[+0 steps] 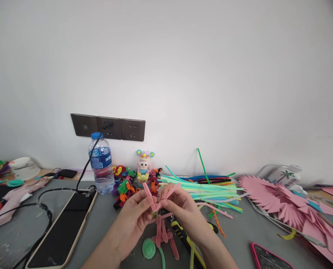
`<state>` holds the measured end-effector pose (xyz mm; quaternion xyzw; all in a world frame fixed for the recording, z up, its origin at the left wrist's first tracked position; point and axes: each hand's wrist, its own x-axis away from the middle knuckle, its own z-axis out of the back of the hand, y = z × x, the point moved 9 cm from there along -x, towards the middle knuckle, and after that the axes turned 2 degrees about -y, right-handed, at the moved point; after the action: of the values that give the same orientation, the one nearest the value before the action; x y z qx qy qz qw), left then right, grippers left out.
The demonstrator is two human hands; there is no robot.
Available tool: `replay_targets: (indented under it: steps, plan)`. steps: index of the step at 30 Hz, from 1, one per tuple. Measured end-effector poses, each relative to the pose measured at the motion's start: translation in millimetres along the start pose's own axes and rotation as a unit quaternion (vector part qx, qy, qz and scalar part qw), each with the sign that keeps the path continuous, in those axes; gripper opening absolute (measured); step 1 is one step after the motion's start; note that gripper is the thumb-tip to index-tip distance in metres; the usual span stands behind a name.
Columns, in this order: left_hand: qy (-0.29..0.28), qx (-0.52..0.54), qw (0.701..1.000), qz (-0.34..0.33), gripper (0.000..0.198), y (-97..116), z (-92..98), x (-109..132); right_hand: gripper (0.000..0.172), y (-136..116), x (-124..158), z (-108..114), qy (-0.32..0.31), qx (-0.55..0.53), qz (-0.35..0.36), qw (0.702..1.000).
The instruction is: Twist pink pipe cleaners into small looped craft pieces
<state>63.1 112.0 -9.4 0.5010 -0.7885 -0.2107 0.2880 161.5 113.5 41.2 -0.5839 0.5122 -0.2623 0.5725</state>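
My left hand [134, 215] and my right hand [180, 209] meet over the grey table [107, 220], both pinched on a pink pipe cleaner [155, 200] bent into a V. Its two arms stick up between my fingertips. Below my hands lie several short pink pipe cleaner pieces [165, 235] and a green coiled spiral [149, 248]. A black-and-yellow tool [180, 233] lies under my right wrist, partly hidden.
A bundle of green and coloured pipe cleaners [208, 188] lies behind my hands. A water bottle [101, 164], a small figurine [144, 168], a phone [64, 228] on a black cable, pink paper fans [284, 203] and a pink-cased phone [269, 257] surround them. Wall sockets [109, 127] sit above.
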Motion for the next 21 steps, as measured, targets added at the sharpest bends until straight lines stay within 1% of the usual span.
replay_targets:
  steps: [2,6,8,11,17,21]
  plan:
    - [-0.014,-0.003,1.0,-0.001,0.027,0.4,-2.5,0.6,0.013,0.0,0.3,0.1,-0.002,0.007,-0.006,1.0]
    - [0.001,0.01,1.0,-0.012,0.028,3.2,-1.0,1.4,0.014,1.4,2.0,1.5,0.0,0.017,-0.014,1.0]
    - [-0.001,0.009,1.0,-0.007,0.03,2.9,-1.6,1.5,0.013,1.9,2.5,1.0,-0.002,0.018,-0.019,1.0]
    - [-0.017,0.004,1.0,0.002,0.03,1.9,-4.0,1.6,0.014,0.8,2.4,-1.1,-0.007,0.012,-0.02,1.0]
    - [-0.045,0.001,0.999,-0.018,0.024,4.3,-8.2,3.4,0.012,-3.0,1.7,-2.7,-0.009,0.01,-0.003,1.0]
    - [-0.064,-0.028,0.997,-0.011,0.02,1.4,-10.0,4.3,0.014,-2.4,1.4,-4.5,-0.017,0.003,-0.016,1.0]
